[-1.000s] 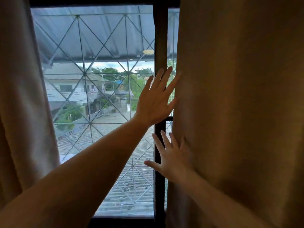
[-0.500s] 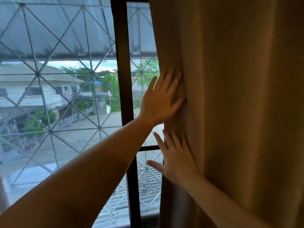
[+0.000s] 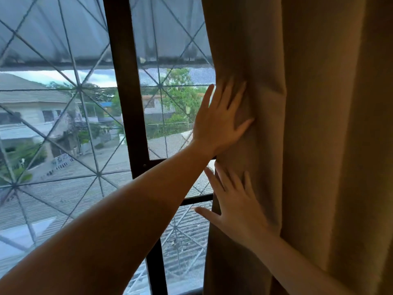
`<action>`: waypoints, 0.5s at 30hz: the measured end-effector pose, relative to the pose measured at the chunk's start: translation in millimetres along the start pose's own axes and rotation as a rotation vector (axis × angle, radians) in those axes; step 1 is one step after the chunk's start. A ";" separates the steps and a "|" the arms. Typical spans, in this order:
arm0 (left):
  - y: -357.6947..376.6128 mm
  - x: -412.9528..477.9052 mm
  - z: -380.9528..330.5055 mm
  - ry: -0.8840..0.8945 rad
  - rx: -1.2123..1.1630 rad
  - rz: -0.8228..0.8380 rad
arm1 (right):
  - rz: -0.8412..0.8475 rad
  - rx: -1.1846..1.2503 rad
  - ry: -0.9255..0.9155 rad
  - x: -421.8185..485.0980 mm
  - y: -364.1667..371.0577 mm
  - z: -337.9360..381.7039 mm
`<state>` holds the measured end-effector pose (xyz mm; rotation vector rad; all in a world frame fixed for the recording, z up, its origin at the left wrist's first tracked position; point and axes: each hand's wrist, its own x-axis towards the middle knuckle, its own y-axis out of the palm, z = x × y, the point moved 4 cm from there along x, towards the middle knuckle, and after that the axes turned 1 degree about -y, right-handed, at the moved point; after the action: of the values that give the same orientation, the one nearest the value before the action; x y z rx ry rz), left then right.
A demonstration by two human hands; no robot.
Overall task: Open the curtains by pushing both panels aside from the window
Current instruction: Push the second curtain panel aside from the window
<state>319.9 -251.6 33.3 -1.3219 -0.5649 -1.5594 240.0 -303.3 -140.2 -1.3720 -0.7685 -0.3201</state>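
Note:
The right curtain panel (image 3: 319, 145), tan and heavy, hangs bunched in folds over the right half of the view. My left hand (image 3: 219, 122) lies flat against its left edge with fingers spread, the arm reaching across from the lower left. Just below it my right hand (image 3: 236, 207) also presses flat on the same edge, fingers apart. Neither hand grips the fabric. The left curtain panel is out of view. The window (image 3: 63, 103) with its diamond metal grille is uncovered to the left of the panel.
A dark vertical window frame post (image 3: 125, 92) stands left of my hands, with a horizontal bar (image 3: 197, 200) crossing behind them. Outside are houses, trees and a corrugated roof below.
Both hands have pushed the right panel's edge further right, folding the fabric and uncovering more glass beyond the post. The view has swung right, and the left panel has left it.

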 end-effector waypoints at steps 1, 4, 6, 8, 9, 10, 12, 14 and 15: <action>1.3 2.3 -3.9 0.006 0.001 -0.006 | -0.004 -0.002 0.002 -0.7 1.1 -3.3; 5.2 9.1 -14.7 0.010 0.002 -0.016 | -0.005 -0.010 0.004 -2.1 2.6 -12.7; 8.3 12.3 -22.4 0.008 0.008 -0.009 | -0.001 -0.004 -0.004 -3.8 0.6 -20.8; 11.6 15.8 -30.4 0.012 0.020 -0.008 | -0.006 0.012 -0.020 -6.3 -3.4 -31.1; 12.3 17.9 -34.6 0.008 0.020 -0.008 | -0.006 0.022 -0.029 -7.7 -5.4 -37.0; 12.7 19.8 -39.7 0.004 0.018 -0.008 | -0.004 0.031 -0.041 -9.6 -7.4 -43.6; 14.1 24.5 -52.8 0.001 0.016 -0.008 | 0.000 0.044 -0.063 -13.7 -11.4 -57.7; 17.9 31.3 -67.9 0.002 0.015 -0.005 | 0.015 0.037 -0.076 -18.2 -15.3 -75.0; 20.3 34.5 -75.5 -0.005 0.006 0.000 | 0.027 0.029 -0.081 -20.7 -17.1 -84.6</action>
<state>304.6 -335.5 37.7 -1.3211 -0.5721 -1.5534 239.9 -392.1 -141.5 -1.3730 -0.8178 -0.2323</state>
